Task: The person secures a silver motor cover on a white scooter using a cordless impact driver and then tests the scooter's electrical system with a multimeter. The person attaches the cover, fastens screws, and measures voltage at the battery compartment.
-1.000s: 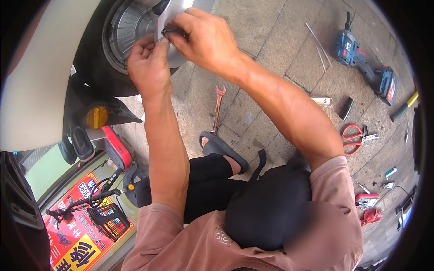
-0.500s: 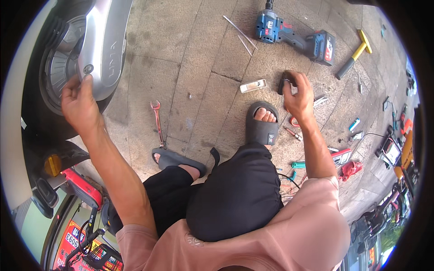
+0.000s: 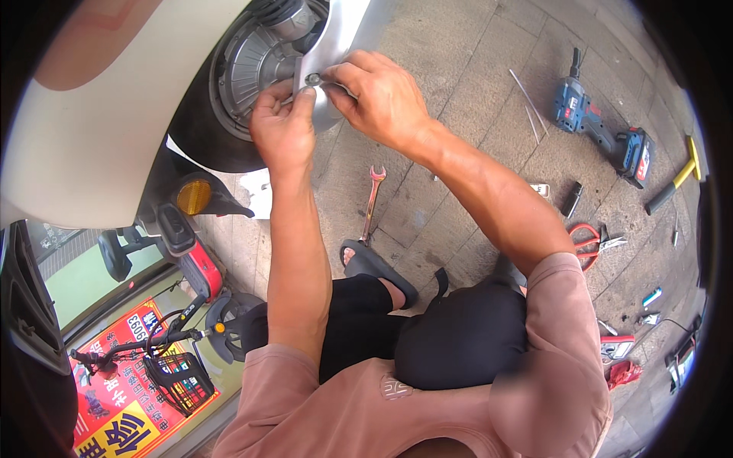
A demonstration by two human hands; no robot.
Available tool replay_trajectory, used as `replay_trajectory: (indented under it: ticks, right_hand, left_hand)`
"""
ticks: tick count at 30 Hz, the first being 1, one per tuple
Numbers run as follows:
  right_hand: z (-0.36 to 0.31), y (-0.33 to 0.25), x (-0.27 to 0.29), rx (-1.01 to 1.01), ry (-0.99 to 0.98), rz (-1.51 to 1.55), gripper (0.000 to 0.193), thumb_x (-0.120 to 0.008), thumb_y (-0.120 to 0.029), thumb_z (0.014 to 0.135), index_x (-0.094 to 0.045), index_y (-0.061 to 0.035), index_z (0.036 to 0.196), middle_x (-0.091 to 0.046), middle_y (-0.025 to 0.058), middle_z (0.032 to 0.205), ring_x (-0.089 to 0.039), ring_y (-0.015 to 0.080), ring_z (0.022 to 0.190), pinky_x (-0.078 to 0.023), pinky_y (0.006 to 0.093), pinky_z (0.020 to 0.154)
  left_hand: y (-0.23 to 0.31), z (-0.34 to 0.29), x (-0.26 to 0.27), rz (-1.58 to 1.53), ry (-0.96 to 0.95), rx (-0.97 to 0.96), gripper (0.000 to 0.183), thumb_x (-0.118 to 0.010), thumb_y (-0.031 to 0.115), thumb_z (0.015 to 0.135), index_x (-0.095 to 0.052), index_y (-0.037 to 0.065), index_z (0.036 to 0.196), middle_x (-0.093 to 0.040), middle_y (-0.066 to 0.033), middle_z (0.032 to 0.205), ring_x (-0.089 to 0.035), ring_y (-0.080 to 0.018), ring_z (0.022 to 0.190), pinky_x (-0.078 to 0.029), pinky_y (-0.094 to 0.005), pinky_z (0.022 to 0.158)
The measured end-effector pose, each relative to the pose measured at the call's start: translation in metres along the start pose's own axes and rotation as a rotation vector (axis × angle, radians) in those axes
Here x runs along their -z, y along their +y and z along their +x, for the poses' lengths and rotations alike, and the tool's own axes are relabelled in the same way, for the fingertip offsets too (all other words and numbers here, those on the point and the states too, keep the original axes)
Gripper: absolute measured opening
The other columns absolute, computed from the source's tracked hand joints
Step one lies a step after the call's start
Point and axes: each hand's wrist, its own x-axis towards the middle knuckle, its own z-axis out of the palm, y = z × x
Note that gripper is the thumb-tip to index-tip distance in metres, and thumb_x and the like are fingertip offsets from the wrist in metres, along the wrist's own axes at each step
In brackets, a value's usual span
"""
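Observation:
At the upper middle, a silver swingarm (image 3: pixel 343 30) runs beside a scooter wheel hub (image 3: pixel 248 80), with a round axle nut (image 3: pixel 313 79) at its end. My left hand (image 3: pixel 286 130) is closed at the swingarm's lower edge, thumb just below the nut and fingers curled behind. From the right, my right hand (image 3: pixel 382 99) reaches in with thumb and forefinger pinched close beside the nut. Whatever small piece sits in that pinch, if any, is hidden. The black tyre (image 3: pixel 198 133) curves below and left of the hub.
Right on the paving lie a blue cordless impact wrench (image 3: pixel 573 103), a yellow-headed hammer (image 3: pixel 683 175), a small black cylinder (image 3: pixel 571 200) and red-handled scissors (image 3: pixel 586 240). An open-end wrench (image 3: pixel 374 198) lies by my sandal (image 3: pixel 374 271). A pale scooter body panel (image 3: pixel 84 145) fills the upper left.
My right hand has let go of the small black object on the ground and moved left to the axle nut. The view has shifted toward the wheel; my left hand stays by the nut.

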Motion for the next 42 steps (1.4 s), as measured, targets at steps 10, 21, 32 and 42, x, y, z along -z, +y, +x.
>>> replay_trajectory:
  ticks: [10,21,32,42]
  right_hand:
    - [0.006,-0.005,-0.025,0.011,0.113,-0.018,0.014,-0.071,-0.011,0.075,-0.065,-0.0066,0.087,-0.059,0.0074,0.079,-0.059,0.0292,0.077,-0.049,0.0394,0.067]
    - [0.002,-0.010,-0.032,-0.080,0.144,-0.035,0.018,-0.071,-0.016,0.075,-0.061,-0.0052,0.085,-0.059,0.0086,0.080,-0.059,0.0306,0.078,-0.049,0.0407,0.068]
    - [-0.002,-0.007,-0.037,-0.047,0.199,-0.037,0.016,-0.069,-0.017,0.076,-0.060,-0.0070,0.084,-0.056,0.0081,0.079,-0.059,0.0299,0.076,-0.051,0.0411,0.065]
    - [0.001,-0.002,-0.034,0.054,0.187,-0.001,0.017,-0.070,-0.017,0.075,-0.059,-0.0075,0.082,-0.055,0.0068,0.079,-0.059,0.0280,0.078,-0.052,0.0406,0.065]
  left_hand:
    - [0.002,-0.002,0.000,0.017,0.012,0.056,0.024,-0.065,-0.004,0.082,-0.058,-0.010,0.104,-0.066,-0.0141,0.097,-0.064,-0.0151,0.085,-0.049,-0.0245,0.077]
    - [-0.001,0.000,0.003,-0.046,-0.010,0.005,0.022,-0.062,-0.007,0.084,-0.057,-0.011,0.104,-0.067,-0.0159,0.098,-0.065,-0.0151,0.084,-0.051,-0.0232,0.076]
    - [-0.001,0.001,0.003,-0.068,-0.013,0.000,0.021,-0.062,-0.007,0.084,-0.057,-0.011,0.104,-0.067,-0.0154,0.097,-0.065,-0.0153,0.083,-0.051,-0.0240,0.076]
    - [0.002,0.001,0.004,-0.040,-0.018,0.020,0.025,-0.064,-0.005,0.082,-0.056,-0.011,0.105,-0.067,-0.0166,0.097,-0.065,-0.0160,0.083,-0.051,-0.0238,0.077]
